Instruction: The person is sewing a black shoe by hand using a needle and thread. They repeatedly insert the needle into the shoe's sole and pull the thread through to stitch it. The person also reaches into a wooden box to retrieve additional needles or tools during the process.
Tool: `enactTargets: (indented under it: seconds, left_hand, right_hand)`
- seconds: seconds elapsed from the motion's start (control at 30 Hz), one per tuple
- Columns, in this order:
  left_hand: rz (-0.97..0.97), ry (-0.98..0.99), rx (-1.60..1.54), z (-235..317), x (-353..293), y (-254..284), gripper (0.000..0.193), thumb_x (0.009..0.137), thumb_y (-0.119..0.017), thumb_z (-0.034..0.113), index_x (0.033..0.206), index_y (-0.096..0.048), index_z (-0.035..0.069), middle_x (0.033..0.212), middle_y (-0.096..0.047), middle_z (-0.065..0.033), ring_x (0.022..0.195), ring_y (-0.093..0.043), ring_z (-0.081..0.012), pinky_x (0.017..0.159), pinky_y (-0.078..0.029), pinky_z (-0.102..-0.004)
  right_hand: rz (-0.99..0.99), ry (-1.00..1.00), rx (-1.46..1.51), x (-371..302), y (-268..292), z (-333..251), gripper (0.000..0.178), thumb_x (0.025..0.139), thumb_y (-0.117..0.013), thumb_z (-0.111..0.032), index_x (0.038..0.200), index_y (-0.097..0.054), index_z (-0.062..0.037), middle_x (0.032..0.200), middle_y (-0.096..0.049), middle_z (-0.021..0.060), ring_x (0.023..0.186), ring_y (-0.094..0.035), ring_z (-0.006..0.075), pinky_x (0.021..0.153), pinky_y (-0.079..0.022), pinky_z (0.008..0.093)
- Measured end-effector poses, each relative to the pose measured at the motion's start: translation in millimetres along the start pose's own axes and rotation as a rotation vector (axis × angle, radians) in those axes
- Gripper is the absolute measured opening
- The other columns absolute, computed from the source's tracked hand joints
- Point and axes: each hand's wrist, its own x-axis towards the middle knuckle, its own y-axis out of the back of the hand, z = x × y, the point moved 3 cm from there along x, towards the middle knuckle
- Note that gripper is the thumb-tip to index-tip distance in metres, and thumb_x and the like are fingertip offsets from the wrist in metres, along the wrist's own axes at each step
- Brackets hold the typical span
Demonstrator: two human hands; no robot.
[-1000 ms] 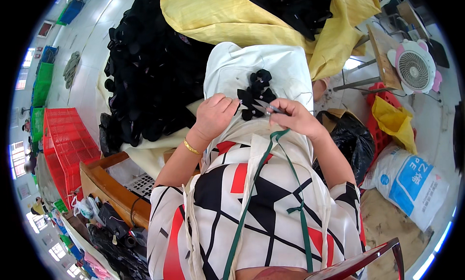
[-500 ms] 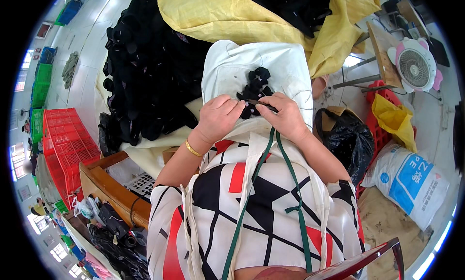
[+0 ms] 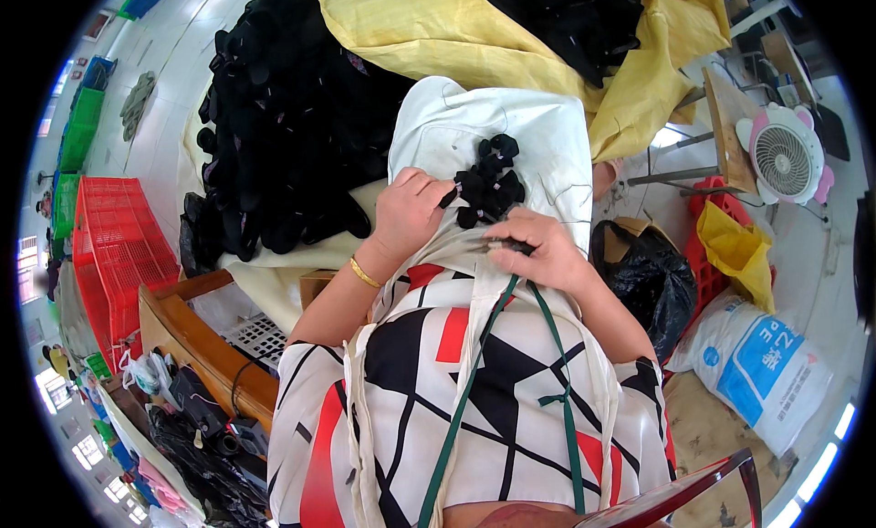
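Small rounded black fabric pieces (image 3: 497, 193) clustered on the smooth white cloth (image 3: 552, 126) before us, our left hand (image 3: 409, 209) pinching one at their left, our right hand (image 3: 537, 247) gripping blurred dark snips (image 3: 517, 246), a black fabric heap (image 3: 283, 135) farther left.

I have room over the white cloth (image 3: 555, 137), right of the small black pieces (image 3: 499, 194), but the black heap (image 3: 283, 126) blocks me low on the left, the yellow sheet (image 3: 415, 26) beyond, and the black bag (image 3: 643, 277) at right.
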Motion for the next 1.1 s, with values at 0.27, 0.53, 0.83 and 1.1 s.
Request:
enactTargets:
  seconds: [0.27,0.53,0.83,1.1]
  left_hand:
    - [0.06,-0.078,0.037,8.8,3.5,5.2,0.027,0.064,-0.068,-0.001,0.09,-0.071,0.007,0.081,-0.065,-0.0041,0.076,-0.061,-0.025,0.065,-0.052,-0.0329]
    - [0.102,-0.232,0.11,20.4,6.9,10.4,0.024,0.065,-0.069,0.005,0.089,-0.072,0.006,0.081,-0.065,-0.0029,0.076,-0.061,-0.0197,0.063,-0.052,-0.0282]
    - [0.106,-0.25,0.108,22.2,8.1,10.5,0.023,0.065,-0.068,0.004,0.088,-0.071,0.005,0.081,-0.065,-0.0033,0.076,-0.061,-0.0203,0.063,-0.052,-0.028]
    - [0.027,0.115,-0.085,-3.9,-2.1,1.2,0.021,0.076,-0.073,0.006,0.097,-0.07,0.008,0.083,-0.065,-0.0047,0.075,-0.06,-0.0222,0.064,-0.051,-0.0307]
  right_hand:
    - [0.346,-0.164,-0.152,12.9,-0.1,12.9,0.021,0.082,-0.074,-0.015,0.097,-0.069,-0.0002,0.078,-0.062,0.0137,0.068,-0.06,0.0276,0.064,-0.049,0.034]
    - [0.311,-0.215,-0.219,21.3,-3.4,24.8,0.02,0.083,-0.073,-0.012,0.097,-0.071,0.0018,0.082,-0.066,0.0128,0.072,-0.062,0.0219,0.065,-0.048,0.0305]
    - [0.317,-0.287,0.004,20.9,-5.7,33.1,0.019,0.084,-0.072,-0.011,0.097,-0.069,0.0031,0.084,-0.067,0.0096,0.073,-0.062,0.0179,0.069,-0.048,0.0276]
    - [-0.077,-0.08,-0.05,10.3,-3.8,8.9,0.026,0.084,-0.075,-0.021,0.099,-0.07,-0.0008,0.083,-0.064,0.0117,0.079,-0.063,0.0247,0.071,-0.05,0.0319]
